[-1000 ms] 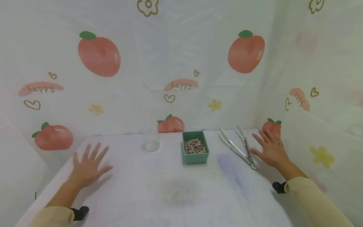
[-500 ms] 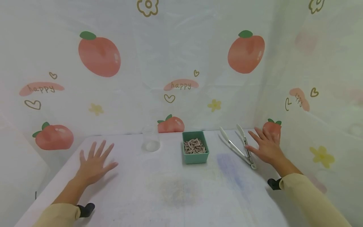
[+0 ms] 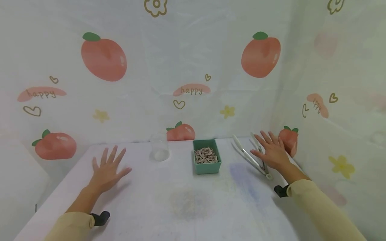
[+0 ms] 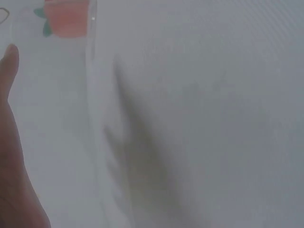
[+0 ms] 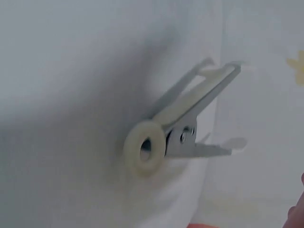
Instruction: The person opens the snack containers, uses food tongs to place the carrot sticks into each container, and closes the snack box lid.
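Note:
My left hand [image 3: 105, 173] hovers over the left part of the table, fingers spread, holding nothing. Over on the right, my right hand [image 3: 272, 152] is held above the tongs [image 3: 254, 160], fingers also spread, and covers part of one arm. The tongs have white tips and metal arms spread in a V; their ring end [image 5: 145, 148] shows in the right wrist view. Mid-table at the back stands a green rectangular container [image 3: 208, 168] with greyish-brown strips [image 3: 206, 155] inside, their kind unclear. Left of it is a clear jar [image 3: 160, 147].
The table [image 3: 187, 221] has a white cover with faint blue and grey stains. A white curtain [image 3: 193, 43] printed with peaches rises right behind the container and jar, and another curtain side [image 3: 356, 134] bounds the right.
My left hand has moved right and slightly farther forward. My right hand has shifted left and forward, coming over the tongs. The container, jar and tongs stay in place.

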The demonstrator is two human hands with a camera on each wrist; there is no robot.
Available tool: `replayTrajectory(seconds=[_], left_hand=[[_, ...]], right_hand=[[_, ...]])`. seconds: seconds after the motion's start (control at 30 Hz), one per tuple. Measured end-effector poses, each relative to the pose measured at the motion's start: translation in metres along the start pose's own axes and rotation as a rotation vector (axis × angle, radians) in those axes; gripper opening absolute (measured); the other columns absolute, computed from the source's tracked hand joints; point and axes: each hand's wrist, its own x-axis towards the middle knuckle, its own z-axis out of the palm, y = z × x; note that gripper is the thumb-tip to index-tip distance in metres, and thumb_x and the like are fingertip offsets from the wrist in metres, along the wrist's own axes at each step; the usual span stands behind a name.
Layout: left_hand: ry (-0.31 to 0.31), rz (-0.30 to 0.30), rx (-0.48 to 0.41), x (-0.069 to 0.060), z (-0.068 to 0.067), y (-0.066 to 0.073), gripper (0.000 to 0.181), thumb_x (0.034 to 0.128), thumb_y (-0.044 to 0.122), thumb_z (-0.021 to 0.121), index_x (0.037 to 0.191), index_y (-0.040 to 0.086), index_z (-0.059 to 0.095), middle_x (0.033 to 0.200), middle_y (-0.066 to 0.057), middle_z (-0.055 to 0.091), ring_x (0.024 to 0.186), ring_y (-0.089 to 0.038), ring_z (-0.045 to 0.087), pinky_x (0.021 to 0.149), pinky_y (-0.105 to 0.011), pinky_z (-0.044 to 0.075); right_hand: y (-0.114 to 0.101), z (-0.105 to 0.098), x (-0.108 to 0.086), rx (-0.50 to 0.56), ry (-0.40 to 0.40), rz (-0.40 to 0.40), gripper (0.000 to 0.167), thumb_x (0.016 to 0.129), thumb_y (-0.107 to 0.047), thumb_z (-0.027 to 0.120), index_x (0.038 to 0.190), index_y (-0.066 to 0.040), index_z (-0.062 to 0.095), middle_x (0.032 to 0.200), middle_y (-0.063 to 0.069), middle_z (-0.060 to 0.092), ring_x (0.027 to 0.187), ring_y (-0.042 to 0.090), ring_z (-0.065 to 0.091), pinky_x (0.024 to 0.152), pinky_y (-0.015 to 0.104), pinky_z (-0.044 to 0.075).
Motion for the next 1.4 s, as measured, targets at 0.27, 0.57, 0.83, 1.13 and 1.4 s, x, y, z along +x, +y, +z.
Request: replayTrajectory(seconds=[0.27,0.57,0.83,1.13,1.4], left_hand=[[0.038,-0.038,-0.113,0.011,0.004,0.011,0.082,0.0949,0.055,0.049,0.158,0.021,0.010,0.159,-0.023,0.006,0.143,-0.044,-0.011,0.100,-0.074,-0.011],[0.069,-0.051,-0.165,0.024,0.004,0.024,0.082,0.0949,0.054,0.050,0.157,0.017,0.012,0.159,-0.024,0.006,0.144,-0.044,-0.009,0.101,-0.073,-0.010],[0.124,-0.048,-0.263,0.034,0.008,0.035,0.080,0.0958,0.046,0.053,0.157,0.014,0.012,0.159,-0.023,0.006,0.144,-0.044,-0.006,0.105,-0.071,-0.004],[0.119,-0.085,-0.488,0.045,0.011,0.050,0.078,0.0972,0.041,0.053,0.157,0.017,0.009,0.161,-0.018,-0.001,0.145,-0.042,-0.003,0.105,-0.072,0.001],[0.138,-0.108,-0.661,0.060,0.015,0.061,0.077,0.0985,0.039,0.053,0.157,0.017,0.009,0.162,-0.014,0.004,0.146,-0.037,0.003,0.108,-0.067,0.009]], right_hand=[[-0.017,0.008,0.011,0.074,0.054,-0.016,0.076,0.094,-0.055,0.052,0.153,-0.013,0.029,0.159,0.018,0.019,0.145,0.039,0.005,0.109,0.066,0.005],[-0.038,0.012,0.021,0.170,0.117,-0.047,0.072,0.094,-0.048,0.056,0.151,-0.011,0.033,0.157,0.020,0.023,0.144,0.040,0.011,0.108,0.066,0.012],[-0.061,0.011,0.026,0.351,0.110,0.025,0.067,0.096,-0.043,0.056,0.152,-0.014,0.032,0.158,0.016,0.021,0.144,0.039,0.015,0.106,0.068,0.018],[-0.085,0.025,0.029,0.520,0.224,0.029,0.054,0.099,-0.031,0.057,0.147,-0.010,0.042,0.152,0.015,0.037,0.139,0.038,0.030,0.108,0.060,0.026],[-0.096,0.047,0.029,0.648,0.283,0.043,0.046,0.098,-0.019,0.059,0.141,-0.006,0.049,0.144,0.018,0.046,0.121,0.039,0.050,0.092,0.054,0.046]])
